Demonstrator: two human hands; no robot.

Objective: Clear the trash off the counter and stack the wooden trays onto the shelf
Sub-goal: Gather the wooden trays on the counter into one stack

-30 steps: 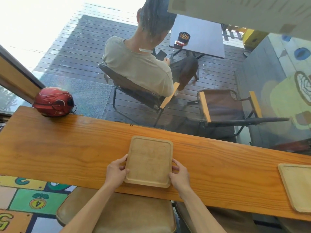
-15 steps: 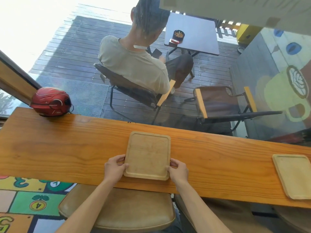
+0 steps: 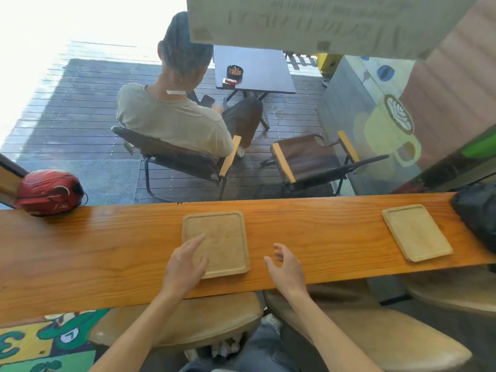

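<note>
While the left hand point(image 3: 185, 264) rests open on the wooden tray point(image 3: 217, 242), the right hand point(image 3: 287, 269) hovers open.

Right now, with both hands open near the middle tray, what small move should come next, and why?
Probably close both hands on the near tray to lift it. The left hand lies open over its left corner and the right hand hovers open beside its right edge, holding nothing. A second tray waits to the right.

Two square pale wooden trays point(image 3: 216, 242) point(image 3: 416, 232) lie flat, well apart, on the counter point(image 3: 107, 251)
</note>
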